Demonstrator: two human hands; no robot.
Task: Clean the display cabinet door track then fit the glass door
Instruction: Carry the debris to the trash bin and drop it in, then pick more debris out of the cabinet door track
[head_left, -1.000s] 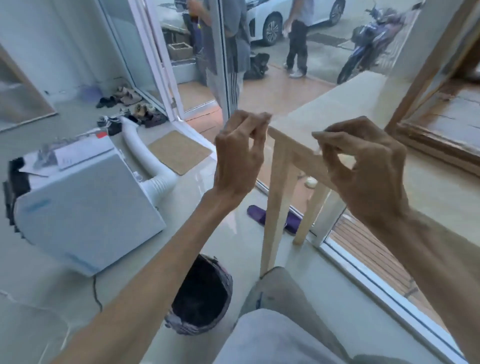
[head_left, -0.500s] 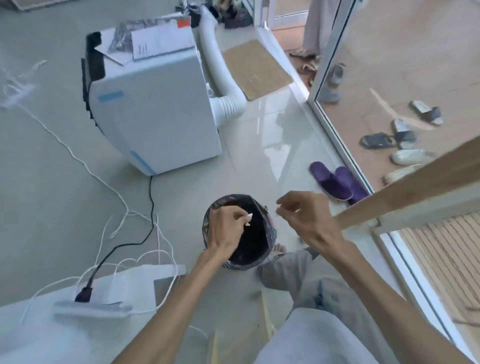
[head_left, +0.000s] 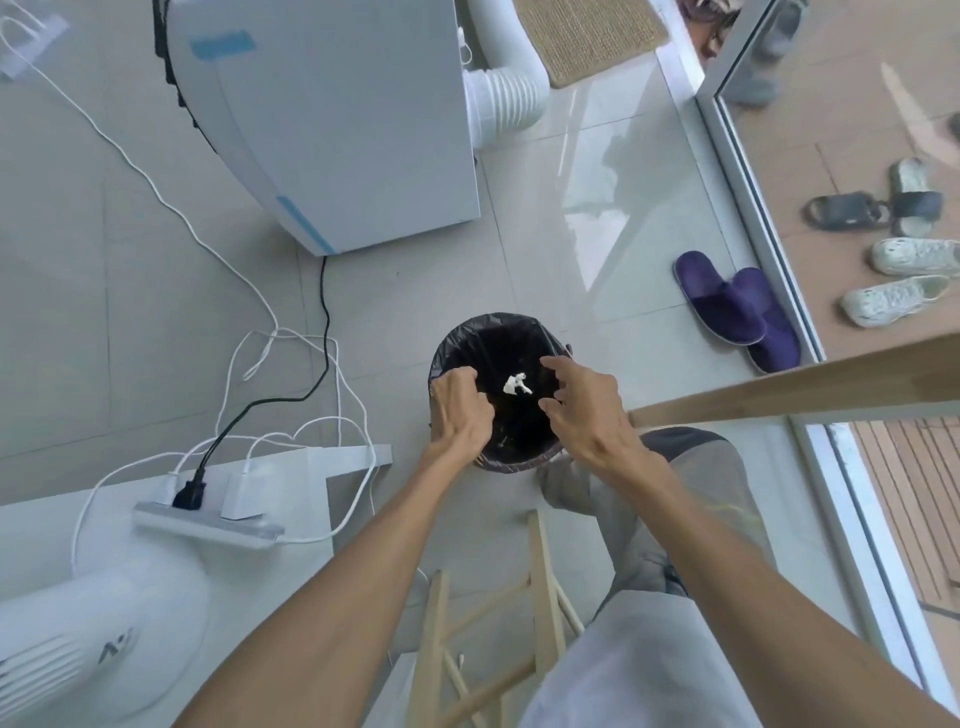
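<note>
Looking down from a seat, we see our own lap and knee nearest, then a wooden stool frame (head_left: 540, 587) on the floor below us. Both forearms reach out over a small bin (head_left: 470, 332) lined with a black bag. Our left hand (head_left: 460, 410) curls loosely at the near-left rim, fingers bent inward; whether that grip pinches anything we cannot tell. Our right hand (head_left: 584, 410) hovers over the opening with fingers spread and nothing between them. A small white scrap (head_left: 517, 384) shows between the two hands, over the dark of the bag; whether it rests on the bottom we cannot say. It looks light, soft and crumpled, most likely waste from cleaning.

A pale wooden edge (head_left: 795, 387) juts in from the right, possibly part of the cabinet, though too little shows to be sure. The track and the glass door are nowhere in view. We judge such a door will be heavy, stiff, slippery and breakable, best held with both hands flat along its side edges.

Farther off stand a power strip (head_left: 208, 522) with cables, a white appliance (head_left: 332, 119) with a ribbed hose, purple slippers (head_left: 727, 306) and shoes beyond the sliding door.
</note>
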